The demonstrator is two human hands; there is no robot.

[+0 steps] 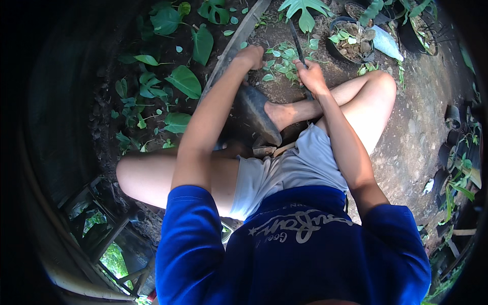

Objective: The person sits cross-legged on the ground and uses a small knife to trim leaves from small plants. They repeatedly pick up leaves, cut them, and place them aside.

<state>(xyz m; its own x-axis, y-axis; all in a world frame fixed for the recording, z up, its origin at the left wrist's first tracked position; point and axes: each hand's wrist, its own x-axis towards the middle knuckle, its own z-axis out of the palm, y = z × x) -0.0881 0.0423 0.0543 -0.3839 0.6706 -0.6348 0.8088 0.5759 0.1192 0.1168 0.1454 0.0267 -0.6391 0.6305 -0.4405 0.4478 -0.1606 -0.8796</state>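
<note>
My right hand (312,78) is closed around a long, narrow dark tool (296,40), which looks like a blade. One end of it points away from me, and a short dark part shows below the fist. My left hand (249,59) is curled beside a wooden plank (232,47); whether its fingers hold anything is hidden. Between the two hands, small variegated leaves (284,61) grow low on the soil. Just below my left hand, a dark sandal sole (257,112) lies against my bare foot (276,116). A wooden stick (284,148) lies by my shorts.
Broad-leaved plants (185,82) grow in dark soil left of the plank. Ahead to the right stands a black plant pot (349,42) beside a pale sheet (385,42). More pots (452,114) line the right edge. A wooden frame (110,238) is behind at left.
</note>
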